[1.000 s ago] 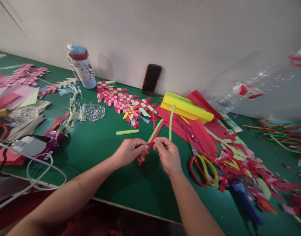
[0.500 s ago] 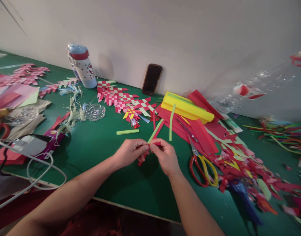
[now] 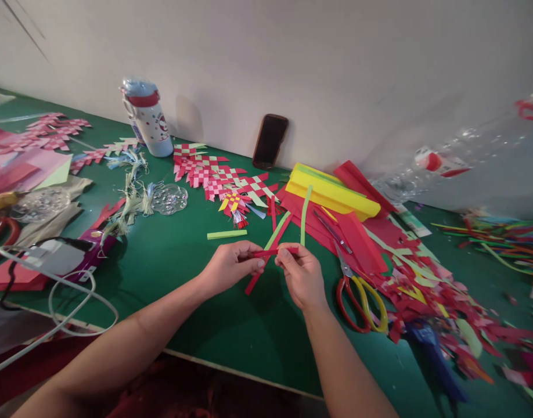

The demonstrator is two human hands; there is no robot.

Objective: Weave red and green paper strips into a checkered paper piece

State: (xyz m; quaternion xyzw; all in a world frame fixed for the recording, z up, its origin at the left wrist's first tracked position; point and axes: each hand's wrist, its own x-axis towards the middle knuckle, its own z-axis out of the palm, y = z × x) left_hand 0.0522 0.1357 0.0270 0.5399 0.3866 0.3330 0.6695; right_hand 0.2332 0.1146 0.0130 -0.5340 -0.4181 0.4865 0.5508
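Observation:
Between my hands a narrow red paper strip [image 3: 270, 253] is held level over the green table. My left hand [image 3: 232, 261] pinches its left end between thumb and fingers. The right end is pinched by my right hand [image 3: 300, 275]. Beneath it, other red paper strips [image 3: 255, 282] lie slanted on the table beside a light green strip [image 3: 277, 230]. A short green strip [image 3: 227, 234] is just beyond my left hand, and a longer green strip [image 3: 306, 215] lies past my right hand.
Scissors [image 3: 356, 290] lie right of my right hand, near tweezers [image 3: 332, 231], yellow paper [image 3: 331, 193] and red scraps [image 3: 440, 296]. Woven paper fish [image 3: 218, 174], a phone [image 3: 270, 140] and a bottle [image 3: 150, 119] stand or lie along the wall. A white cable [image 3: 87, 293] loops at left.
My right hand has moved a little to the right, away from my left. The red strip is now stretched out in view between them. My left hand has barely moved.

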